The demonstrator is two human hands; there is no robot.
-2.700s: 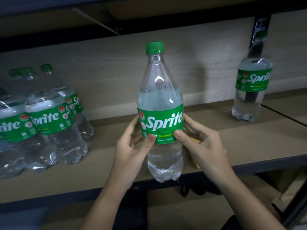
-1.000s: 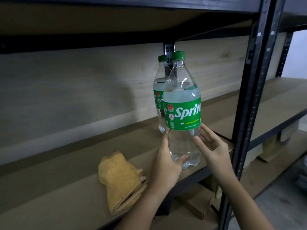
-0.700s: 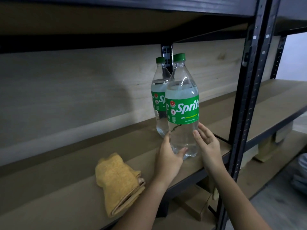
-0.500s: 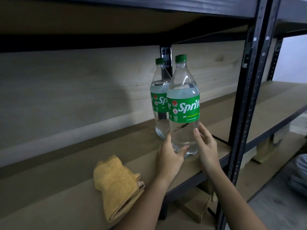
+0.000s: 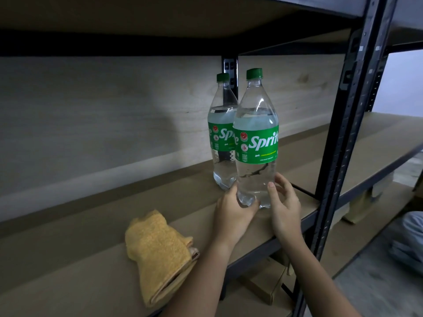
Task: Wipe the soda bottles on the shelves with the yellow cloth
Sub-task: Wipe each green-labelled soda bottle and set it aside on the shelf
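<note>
Two clear Sprite bottles with green caps and labels stand on the brown shelf board (image 5: pixel 91 225). The front bottle (image 5: pixel 256 145) stands upright near the shelf's front edge, and the back bottle (image 5: pixel 220 133) is just behind it to the left. My left hand (image 5: pixel 231 213) grips the front bottle's base, thumb curled across its front. My right hand (image 5: pixel 283 207) cups the lower right side, thumb on the front and fingers round the back. The folded yellow cloth (image 5: pixel 160 255) lies on the shelf left of my left forearm, and neither hand touches it.
A black metal upright (image 5: pixel 338 156) rises just right of my right hand. Beyond it another shelf board (image 5: pixel 370 143) runs on to the right. A shelf sits overhead. Cardboard boxes (image 5: pixel 263 287) lie under the shelf, and grey fabric (image 5: pixel 409 243) is at the far right.
The view swung right and the bottle I held in mid-air came over beside the single bottle. It sank onto the shelf in the last second. The cloth now lies on the shelf.
</note>
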